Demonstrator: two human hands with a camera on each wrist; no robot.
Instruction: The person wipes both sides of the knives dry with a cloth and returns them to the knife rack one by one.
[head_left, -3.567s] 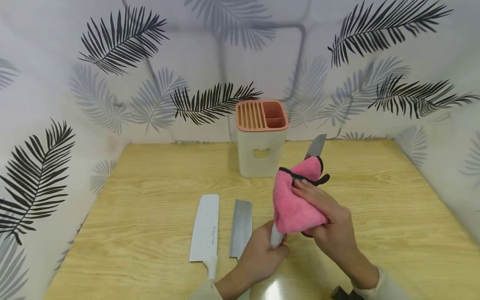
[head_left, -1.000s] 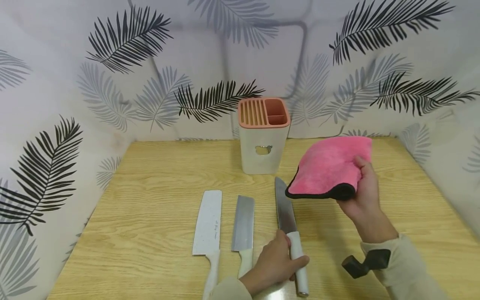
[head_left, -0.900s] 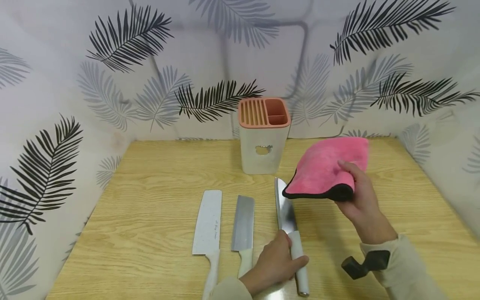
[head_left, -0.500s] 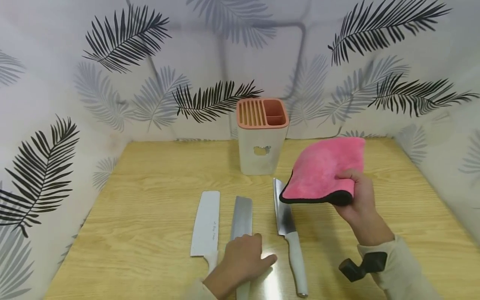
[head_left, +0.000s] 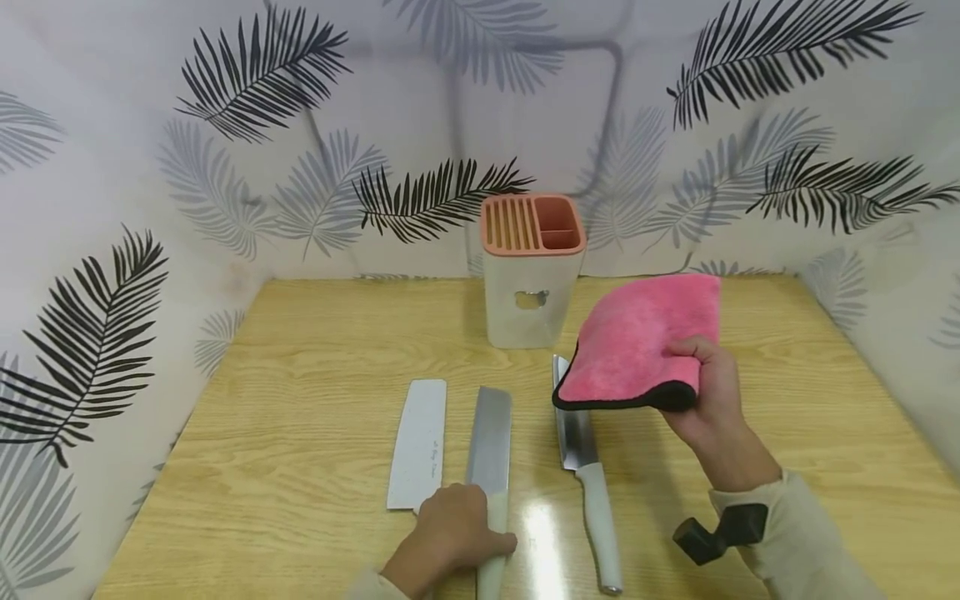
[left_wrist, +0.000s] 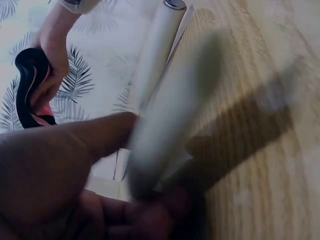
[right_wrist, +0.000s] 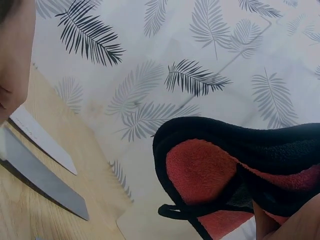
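Observation:
In the head view my left hand [head_left: 450,529] holds the white handle of the middle kitchen knife [head_left: 491,437], thumb on one side and fingers on the other. Up close in the left wrist view, that knife handle [left_wrist: 172,115] is blurred between thumb and fingers, its shadow falling on the table. My right hand [head_left: 716,412] grips a folded pink cloth [head_left: 637,342] with black edging, held above the table. Under the cloth's left corner lies a second kitchen knife [head_left: 597,517], its blade partly hidden. Left of the middle knife lies a broad cleaver [head_left: 417,446]; my left hand covers its handle.
A white knife block [head_left: 525,300] with a slotted orange top stands at the table's back; its slots hold no knives. Leaf-patterned fabric [head_left: 300,192] surrounds the wooden table [head_left: 300,400] behind and at the sides. A black device [head_left: 720,533] sits on my right wrist.
Wiping of the right-hand knife with the cloth has stopped, and that knife now lies down. My left hand let go of it and moved left to the middle knife's handle. The cloth shifted slightly left.

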